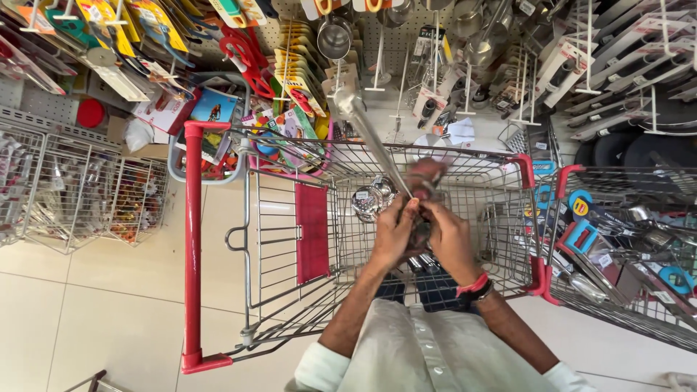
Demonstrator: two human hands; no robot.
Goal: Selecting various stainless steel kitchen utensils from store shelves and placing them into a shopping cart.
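Centre of frame, both hands meet over a wire shopping cart (290, 156) w/ red trim. Left hand (394, 234) is clenched round the lower end of a long steel utensil (370, 138), which slants up and left toward the pegboard; its top end is blurred, so can't tell what kind of tool it is. Right hand (449, 236) sits just beside the left, fingers curled on a dark, blurry item (425, 180) at the utensil's base; can't tell exactly what it is. A red band and dark strap (475, 287) circle the right wrist.

Below the hands, inside the cart, lie shiny round steel pieces (372, 199), near the utensil's lower end. Red child-seat flap (313, 232) stands left of the hands, red handle bar (193, 239) further left.

Round about: pegboard wall (377, 43) across the top, packed w/ hanging carded gadgets and steel cups. Upper left, a tub (210, 123) of colourful packets butts against the cart's far edge. Left edge, wire baskets (80, 189) on pale floor tiles. Right side, a second red-handled cart (624, 247) touching the first, full of packaged tools. Dark pans (639, 149) hang upper right.
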